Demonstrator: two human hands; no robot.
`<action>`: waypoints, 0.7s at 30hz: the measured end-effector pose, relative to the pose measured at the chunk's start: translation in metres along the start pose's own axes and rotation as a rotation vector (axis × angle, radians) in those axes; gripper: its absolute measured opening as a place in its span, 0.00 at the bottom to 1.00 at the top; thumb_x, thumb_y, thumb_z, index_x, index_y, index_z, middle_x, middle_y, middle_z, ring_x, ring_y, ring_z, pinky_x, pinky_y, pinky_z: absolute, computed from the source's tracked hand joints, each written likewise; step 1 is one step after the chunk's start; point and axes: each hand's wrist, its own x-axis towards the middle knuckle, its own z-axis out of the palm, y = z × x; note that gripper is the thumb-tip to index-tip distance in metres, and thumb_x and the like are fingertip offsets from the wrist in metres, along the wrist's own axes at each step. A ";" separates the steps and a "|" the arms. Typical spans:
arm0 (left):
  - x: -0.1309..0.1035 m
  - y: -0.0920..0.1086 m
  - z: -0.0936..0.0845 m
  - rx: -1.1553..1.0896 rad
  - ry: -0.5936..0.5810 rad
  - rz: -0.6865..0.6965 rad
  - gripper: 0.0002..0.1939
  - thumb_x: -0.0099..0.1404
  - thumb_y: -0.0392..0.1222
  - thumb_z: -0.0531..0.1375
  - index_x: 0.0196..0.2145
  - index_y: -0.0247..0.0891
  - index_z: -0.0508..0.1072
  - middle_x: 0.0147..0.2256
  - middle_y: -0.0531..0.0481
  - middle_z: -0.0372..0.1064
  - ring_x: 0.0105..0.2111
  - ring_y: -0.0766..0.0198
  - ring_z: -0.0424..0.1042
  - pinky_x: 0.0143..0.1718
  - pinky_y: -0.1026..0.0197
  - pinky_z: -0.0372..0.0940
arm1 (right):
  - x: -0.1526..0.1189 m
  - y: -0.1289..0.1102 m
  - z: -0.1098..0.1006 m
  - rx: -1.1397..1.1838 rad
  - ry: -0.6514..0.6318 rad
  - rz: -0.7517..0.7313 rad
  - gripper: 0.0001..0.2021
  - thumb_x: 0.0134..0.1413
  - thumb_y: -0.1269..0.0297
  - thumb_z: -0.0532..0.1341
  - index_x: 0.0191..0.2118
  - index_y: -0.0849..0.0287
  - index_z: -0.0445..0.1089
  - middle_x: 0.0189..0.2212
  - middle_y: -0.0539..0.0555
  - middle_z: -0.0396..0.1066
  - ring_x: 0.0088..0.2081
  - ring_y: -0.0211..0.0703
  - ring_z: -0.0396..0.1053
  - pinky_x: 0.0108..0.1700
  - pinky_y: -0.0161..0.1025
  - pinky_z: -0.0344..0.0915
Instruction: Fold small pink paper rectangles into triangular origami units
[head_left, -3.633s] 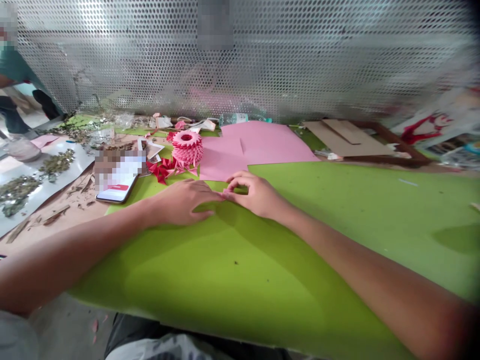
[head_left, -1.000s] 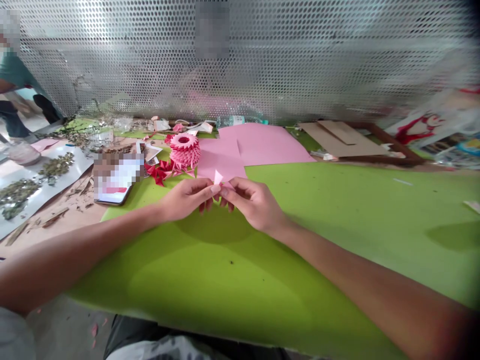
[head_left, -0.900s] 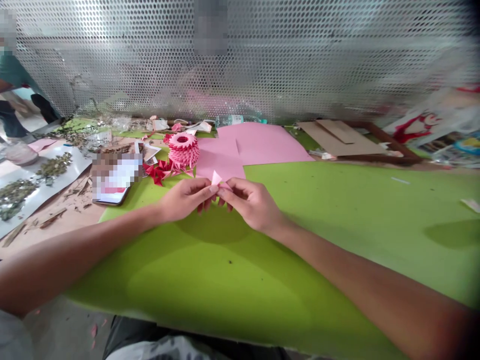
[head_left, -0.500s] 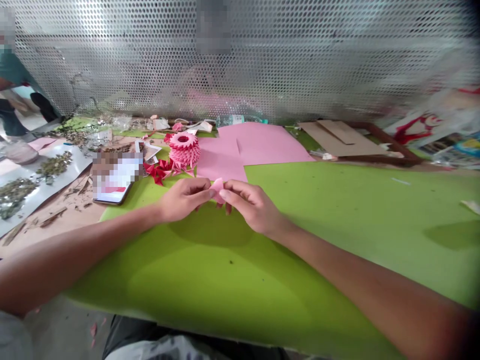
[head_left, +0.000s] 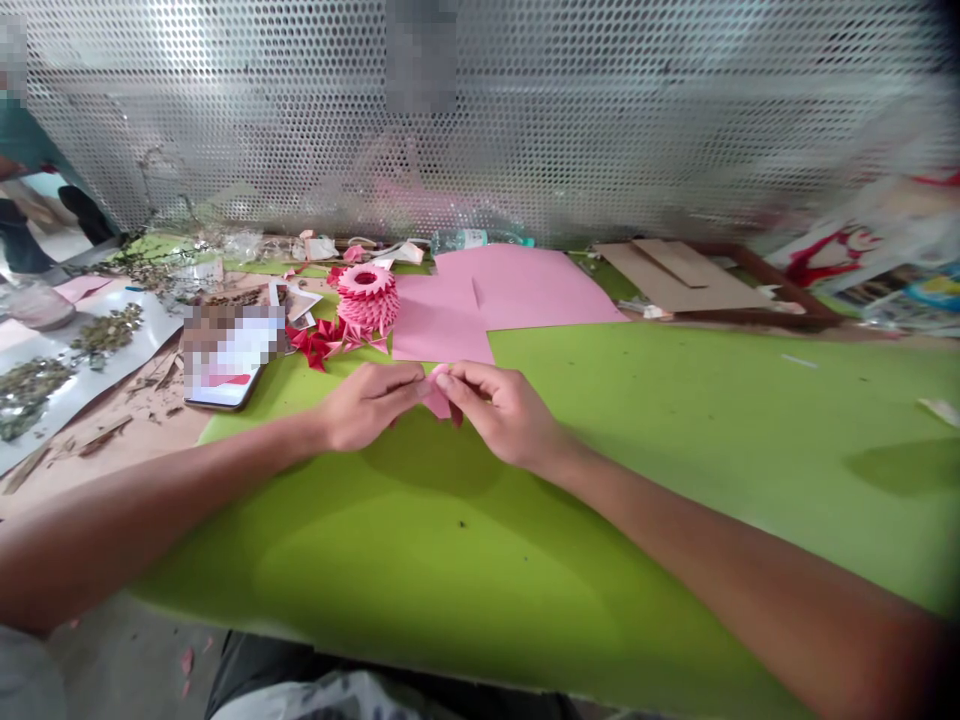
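Pinching a small folded pink paper (head_left: 438, 402) now, right in the middle, over the green table (head_left: 465, 570)! Clamping it from one side with the fingers of the left hand (head_left: 369, 405), from the other with the fingers of the right hand (head_left: 511, 412), leaving its lower end showing between them. Working just short of the flat pink sheets (head_left: 544, 288). Beyond the left hand, spot the folded red pieces (head_left: 319, 345) and, just beside them, a ringed pink origami stack (head_left: 369, 302), hollow at the top. Farther left, find a smartphone (head_left: 225, 388) with a lit screen; well off to the right, flat cardboard (head_left: 675, 285).
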 end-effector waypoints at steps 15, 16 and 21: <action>0.001 -0.002 -0.001 0.078 -0.042 0.051 0.18 0.73 0.47 0.53 0.35 0.35 0.78 0.22 0.55 0.62 0.21 0.70 0.60 0.23 0.67 0.53 | 0.004 0.005 -0.010 0.120 -0.092 0.038 0.17 0.61 0.50 0.61 0.29 0.59 0.69 0.21 0.47 0.65 0.21 0.34 0.57 0.24 0.35 0.53; 0.001 -0.002 -0.001 0.102 -0.002 0.087 0.18 0.72 0.47 0.53 0.33 0.34 0.78 0.23 0.54 0.64 0.22 0.70 0.62 0.24 0.67 0.54 | 0.004 0.006 -0.012 0.132 -0.101 0.044 0.17 0.61 0.50 0.61 0.29 0.59 0.69 0.22 0.48 0.66 0.21 0.34 0.58 0.24 0.35 0.54; 0.001 -0.002 -0.001 0.151 0.188 0.208 0.15 0.68 0.41 0.58 0.25 0.33 0.75 0.24 0.50 0.72 0.24 0.69 0.67 0.27 0.67 0.59 | 0.002 0.003 -0.014 0.083 -0.178 0.029 0.16 0.63 0.52 0.60 0.30 0.59 0.69 0.28 0.54 0.75 0.28 0.39 0.69 0.30 0.36 0.62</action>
